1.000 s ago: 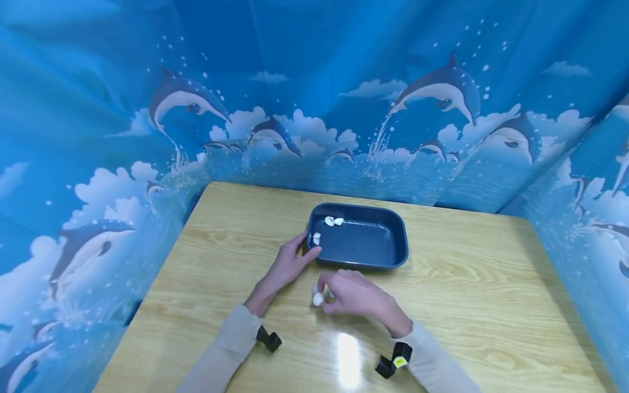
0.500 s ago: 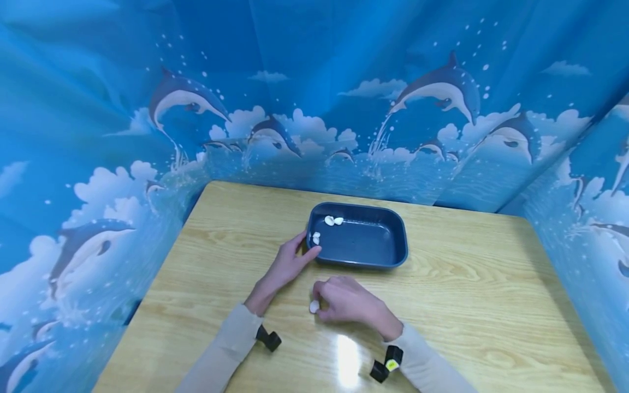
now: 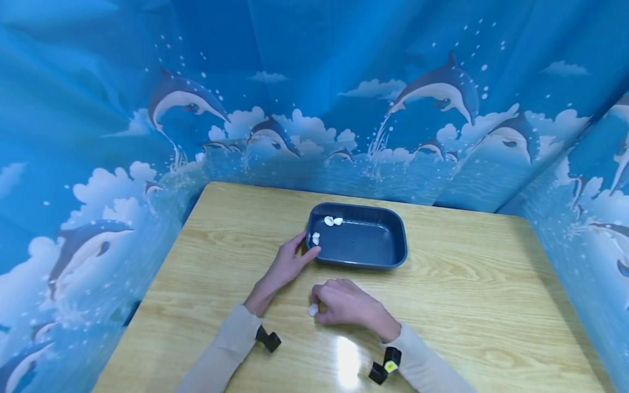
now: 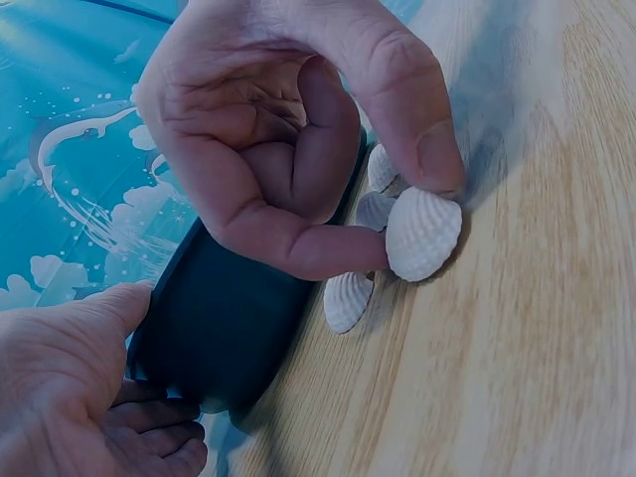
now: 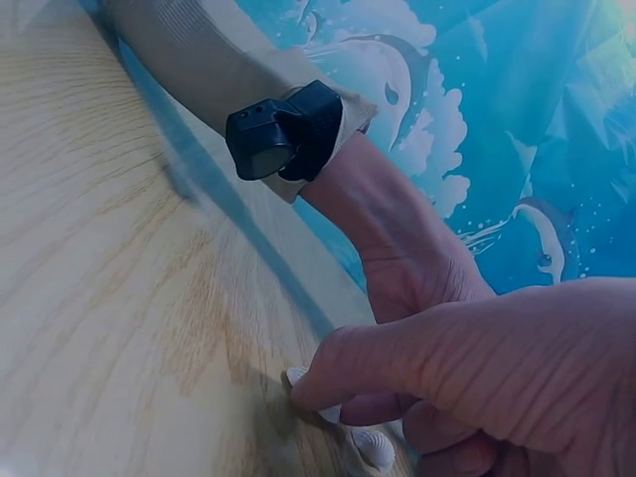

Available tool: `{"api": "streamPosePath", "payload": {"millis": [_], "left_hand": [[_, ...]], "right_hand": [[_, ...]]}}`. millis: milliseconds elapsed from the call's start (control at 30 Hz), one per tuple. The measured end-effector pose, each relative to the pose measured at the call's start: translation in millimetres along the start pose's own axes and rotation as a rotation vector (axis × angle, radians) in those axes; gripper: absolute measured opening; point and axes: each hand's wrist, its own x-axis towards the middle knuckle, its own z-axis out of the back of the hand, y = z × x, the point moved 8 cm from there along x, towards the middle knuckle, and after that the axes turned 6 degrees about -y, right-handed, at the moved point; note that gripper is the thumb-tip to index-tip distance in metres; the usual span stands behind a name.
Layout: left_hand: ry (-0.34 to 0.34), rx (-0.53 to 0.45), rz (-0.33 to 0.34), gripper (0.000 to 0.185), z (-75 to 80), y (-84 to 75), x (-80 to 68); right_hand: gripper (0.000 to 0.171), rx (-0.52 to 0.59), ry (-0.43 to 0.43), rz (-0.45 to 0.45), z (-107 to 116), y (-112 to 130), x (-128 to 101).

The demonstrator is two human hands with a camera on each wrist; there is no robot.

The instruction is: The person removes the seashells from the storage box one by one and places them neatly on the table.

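The right hand (image 3: 344,301) is curled over the worktop (image 3: 467,289) just in front of the blue tray (image 3: 357,261), and pinches a small white ribbed shell (image 4: 422,234) between thumb and forefinger, the shell's lower edge at or just off the wood. Three more loose shells (image 4: 348,300) lie on the worktop close behind it, between the held shell and the tray's near wall. The left hand (image 3: 287,263) rests at the tray's near left corner, its thumb and fingertips relaxed against the rim, holding nothing. Inside the tray, a few shells (image 3: 333,221) sit near the far left wall. The shell is likely very light, hard and rigid, its ridges giving fair grip, though its thin rim may chip if squeezed; a gentle pinch across the domed back and the hollow underside, as here, seems the soundest hold.
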Motion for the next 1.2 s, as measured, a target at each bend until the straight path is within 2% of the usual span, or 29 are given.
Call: {"api": "streamPosePath", "payload": {"millis": [567, 700, 1000, 1200], "left_hand": [[-0.004, 0.010, 0.007, 0.067, 1.1, 0.1, -1.6], [-0.008, 0.013, 0.013, 0.067, 1.2, 1.3, -1.1], [-0.006, 0.007, -0.018, 0.067, 1.5, -2.0, -1.3], [0.000, -0.005, -0.039, 0.065, 0.7, -4.9, -1.6]], "right_hand": [[0.013, -0.006, 0.010, -0.002, -0.7, 0.6, -0.7], [0.014, 0.021, 0.024, -0.007, 0.9, 1.0, 0.0], [0.028, 0.121, 0.020, -0.019, 26.9, 1.6, -2.0], [0.023, 0.138, -0.061, -0.001, 57.0, -3.4, -7.4]]}}
